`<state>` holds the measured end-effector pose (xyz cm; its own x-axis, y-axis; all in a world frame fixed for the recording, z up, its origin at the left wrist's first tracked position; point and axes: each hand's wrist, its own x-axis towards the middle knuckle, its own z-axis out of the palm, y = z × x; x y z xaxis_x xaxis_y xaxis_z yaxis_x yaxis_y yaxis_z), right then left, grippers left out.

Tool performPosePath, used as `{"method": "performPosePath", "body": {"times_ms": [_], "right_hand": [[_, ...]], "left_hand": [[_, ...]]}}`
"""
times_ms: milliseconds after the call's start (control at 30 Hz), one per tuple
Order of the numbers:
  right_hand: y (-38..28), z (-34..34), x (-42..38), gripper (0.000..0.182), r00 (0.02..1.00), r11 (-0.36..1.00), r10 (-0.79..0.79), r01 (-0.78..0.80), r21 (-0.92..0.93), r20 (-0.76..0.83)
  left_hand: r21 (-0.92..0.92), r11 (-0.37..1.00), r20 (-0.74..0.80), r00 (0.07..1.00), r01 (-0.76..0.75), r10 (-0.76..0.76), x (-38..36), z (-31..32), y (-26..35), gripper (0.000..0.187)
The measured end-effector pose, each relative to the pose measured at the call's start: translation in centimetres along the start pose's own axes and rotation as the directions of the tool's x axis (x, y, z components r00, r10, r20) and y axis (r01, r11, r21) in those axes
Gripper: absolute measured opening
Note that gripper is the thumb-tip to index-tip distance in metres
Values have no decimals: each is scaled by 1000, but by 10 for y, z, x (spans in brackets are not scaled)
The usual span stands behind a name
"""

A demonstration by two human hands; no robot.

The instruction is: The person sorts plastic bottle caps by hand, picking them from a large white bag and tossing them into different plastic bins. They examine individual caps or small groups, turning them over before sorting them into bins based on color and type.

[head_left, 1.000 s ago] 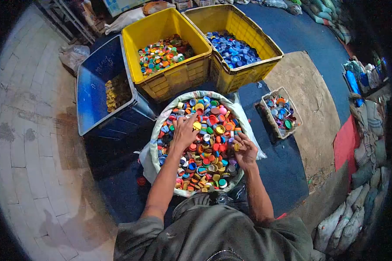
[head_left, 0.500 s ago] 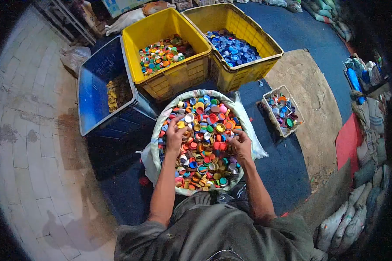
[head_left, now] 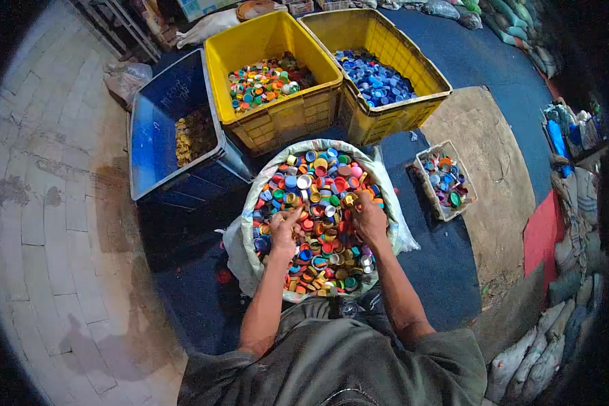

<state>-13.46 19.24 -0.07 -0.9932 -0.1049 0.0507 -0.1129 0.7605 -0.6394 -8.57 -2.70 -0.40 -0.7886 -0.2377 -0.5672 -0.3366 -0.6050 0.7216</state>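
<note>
Now both hands are digging into the white woven sack [head_left: 245,250] of mixed coloured plastic bottle caps [head_left: 321,203]: left hand [head_left: 284,233] fingers curled, right hand [head_left: 369,218] pinching a yellow cap [head_left: 350,199]; no readable writing

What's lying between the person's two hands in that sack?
Loose mixed-colour bottle caps fill the gap between left hand and right hand, seen in the head view.

Above the sack [head_left: 245,250] of bottle caps [head_left: 321,203] the air is open. Ahead, two yellow crates [head_left: 287,118] stand wall to wall just beyond its rim, and a blue bin [head_left: 157,128] closes the front left. A small basket [head_left: 433,196] sits to the right; bare blue floor mat [head_left: 440,271] lies between.
</note>
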Motion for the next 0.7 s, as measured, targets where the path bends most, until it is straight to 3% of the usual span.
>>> {"method": "performPosePath", "body": {"times_ms": [67,167,200,300,333,367,400,433,533,700], "right_hand": [[8,7,2,36,1000,1000,-8,8,-19,4],[17,13,0,34,994,995,-93,95,19,-65],[17,14,-1,36,994,994,-87,91,55,-68],[18,12,-4,38,985,965,-67,104,241,-156],[22,15,-6,38,985,940,-13,71,335,-174],[27,21,-9,38,981,904,42,43,426,-187],[26,21,-12,39,976,857,97,17,515,-193],[27,20,-15,39,978,756,185,-76,650,-101],[18,-4,-26,41,921,325,313,-334,885,233],[15,-10,-35,46,896,103,316,-359,928,311]], "left_hand": [[173,982,-15,996,-79,83,3,3,-6,30],[487,838,32,964,-247,265,7,14,-8,28],[672,645,81,902,-363,424,13,15,-13,28],[695,455,254,782,-556,569,26,20,-18,30],[760,296,307,721,-579,621,25,25,-15,35],[765,224,353,685,-603,637,26,30,-12,37],[767,151,398,647,-623,650,28,33,-10,38],[764,76,444,608,-640,658,29,36,-8,40],[776,80,471,659,-626,587,39,40,-8,39],[814,65,459,707,-578,538,40,42,-7,32]]}}
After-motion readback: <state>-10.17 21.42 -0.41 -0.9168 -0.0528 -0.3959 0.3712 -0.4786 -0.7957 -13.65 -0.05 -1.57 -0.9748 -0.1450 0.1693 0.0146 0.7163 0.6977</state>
